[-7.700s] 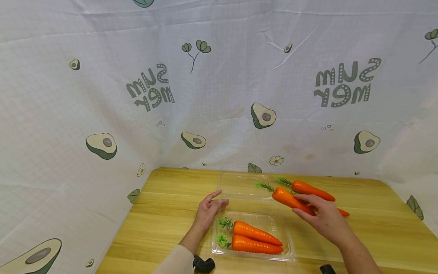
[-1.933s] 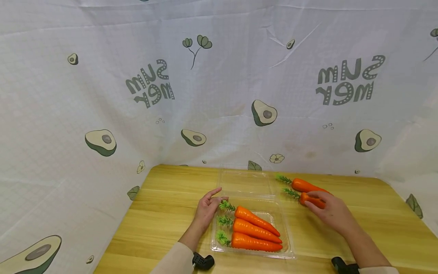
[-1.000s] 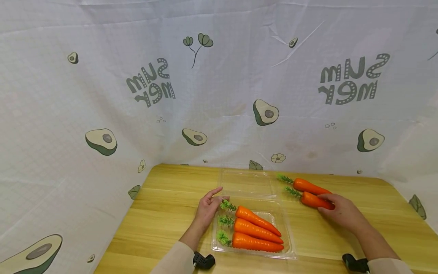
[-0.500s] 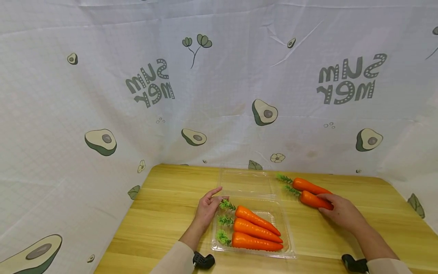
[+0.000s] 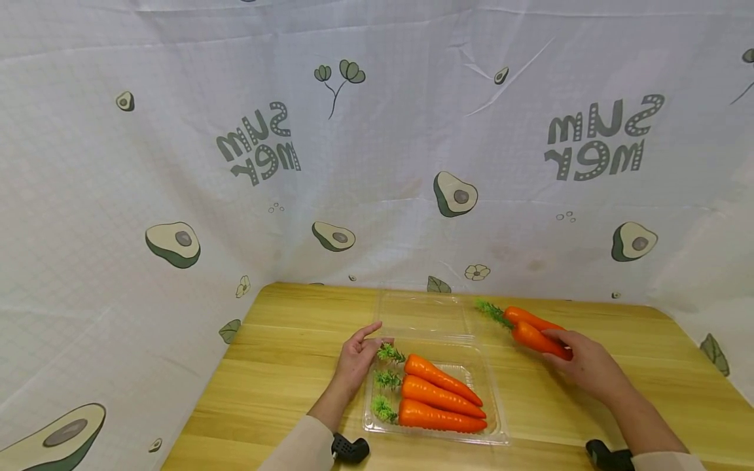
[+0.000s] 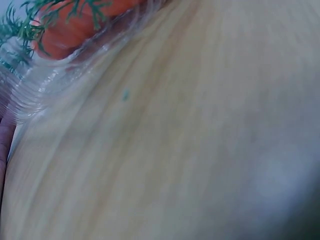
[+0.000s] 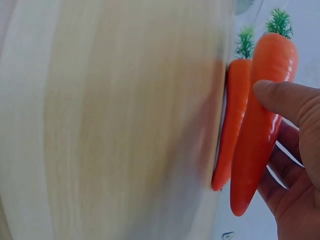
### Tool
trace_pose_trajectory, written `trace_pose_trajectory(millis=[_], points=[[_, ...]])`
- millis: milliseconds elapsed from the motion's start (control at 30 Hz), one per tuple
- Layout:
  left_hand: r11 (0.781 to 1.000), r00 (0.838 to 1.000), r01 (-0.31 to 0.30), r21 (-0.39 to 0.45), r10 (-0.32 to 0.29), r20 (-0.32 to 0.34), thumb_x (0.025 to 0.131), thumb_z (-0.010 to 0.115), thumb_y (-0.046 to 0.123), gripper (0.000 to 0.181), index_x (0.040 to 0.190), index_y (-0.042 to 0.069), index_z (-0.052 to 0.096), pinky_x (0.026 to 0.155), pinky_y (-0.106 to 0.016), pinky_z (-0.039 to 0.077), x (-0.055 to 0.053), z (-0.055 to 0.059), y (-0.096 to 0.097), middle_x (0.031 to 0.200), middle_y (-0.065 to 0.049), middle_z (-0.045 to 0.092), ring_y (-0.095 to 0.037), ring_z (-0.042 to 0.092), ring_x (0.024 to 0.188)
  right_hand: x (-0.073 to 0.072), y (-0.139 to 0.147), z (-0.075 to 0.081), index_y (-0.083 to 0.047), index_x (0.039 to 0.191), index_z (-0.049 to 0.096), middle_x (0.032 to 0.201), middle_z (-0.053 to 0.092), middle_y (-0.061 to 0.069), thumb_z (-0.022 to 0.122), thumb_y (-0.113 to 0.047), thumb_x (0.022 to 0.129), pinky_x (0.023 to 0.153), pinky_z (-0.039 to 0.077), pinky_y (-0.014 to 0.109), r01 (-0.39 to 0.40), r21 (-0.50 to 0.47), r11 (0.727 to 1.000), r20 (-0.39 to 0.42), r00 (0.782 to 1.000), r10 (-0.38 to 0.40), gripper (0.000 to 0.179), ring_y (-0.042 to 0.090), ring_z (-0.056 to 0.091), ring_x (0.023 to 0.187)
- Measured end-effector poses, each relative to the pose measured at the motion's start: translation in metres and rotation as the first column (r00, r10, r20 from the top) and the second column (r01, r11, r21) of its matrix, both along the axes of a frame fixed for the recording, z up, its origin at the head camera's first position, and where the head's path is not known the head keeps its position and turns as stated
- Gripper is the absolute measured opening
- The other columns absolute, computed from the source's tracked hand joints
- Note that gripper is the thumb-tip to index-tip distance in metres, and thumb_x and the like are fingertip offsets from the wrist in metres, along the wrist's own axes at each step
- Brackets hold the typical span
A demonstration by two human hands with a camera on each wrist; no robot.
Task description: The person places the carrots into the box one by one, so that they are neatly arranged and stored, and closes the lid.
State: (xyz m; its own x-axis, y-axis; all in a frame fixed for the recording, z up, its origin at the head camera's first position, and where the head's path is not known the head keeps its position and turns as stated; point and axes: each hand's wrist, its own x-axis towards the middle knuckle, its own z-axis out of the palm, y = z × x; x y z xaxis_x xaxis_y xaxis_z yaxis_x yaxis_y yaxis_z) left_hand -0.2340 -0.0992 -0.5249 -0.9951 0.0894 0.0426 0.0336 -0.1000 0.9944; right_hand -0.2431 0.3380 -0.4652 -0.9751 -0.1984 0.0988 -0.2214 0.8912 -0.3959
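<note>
My right hand (image 5: 592,366) grips an orange carrot (image 5: 533,338) with a green leafy top, thumb on one side and fingers on the other. Raised off the table, it overlaps a second carrot (image 5: 526,316) lying just behind; in the right wrist view the held carrot (image 7: 266,115) stands in front of that one (image 7: 234,117). At the back left corner of a clear plastic container (image 5: 491,428), my left hand (image 5: 355,360) holds the edge, its index finger extended. Inside lie three carrots (image 5: 443,396) side by side, leafy tops to the left. Some left fingertips show through the plastic.
The container's clear lid (image 5: 424,313) lies folded back behind it on the wooden table (image 5: 283,373). A white curtain (image 5: 377,144) printed with avocados and lettering hangs behind the table. Black wrist devices (image 5: 350,450) show at the front edge of the view.
A third carrot has joined the two in the container since the oldest frame. My right hand then took hold of another carrot and has just lifted it slightly. The left hand stays put.
</note>
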Motion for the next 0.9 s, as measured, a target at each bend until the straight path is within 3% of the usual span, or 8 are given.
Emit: trace_pose_trajectory(millis=[333, 900], points=[[1.000, 1.000, -0.005, -0.009, 0.005, -0.009, 0.103, 0.055, 0.014, 0.045, 0.147, 0.003, 0.052, 0.059, -0.017, 0.036, 0.001, -0.001, 0.000, 0.124, -0.024, 0.071, -0.003, 0.039, 0.058, 0.005, -0.012, 0.008, 0.006, 0.127, 0.064, 0.111, 0.068, 0.028, 0.080, -0.018, 0.086, 0.076, 0.057, 0.050, -0.010, 0.015, 1.000, -0.041, 0.999, 0.011, 0.050, 0.029, 0.062, 0.086], [1.000, 1.000, -0.009, -0.027, 0.008, -0.024, 0.104, 0.052, 0.012, 0.044, 0.147, 0.002, 0.051, 0.062, -0.017, 0.036, 0.001, 0.000, 0.000, 0.123, -0.025, 0.071, -0.003, 0.039, 0.060, 0.016, -0.030, 0.025, 0.002, 0.126, 0.067, 0.111, 0.070, 0.025, 0.082, -0.020, 0.085, 0.074, 0.056, 0.046, -0.021, -0.001, 1.000, -0.096, 0.995, 0.021, 0.048, 0.028, 0.062, 0.087]])
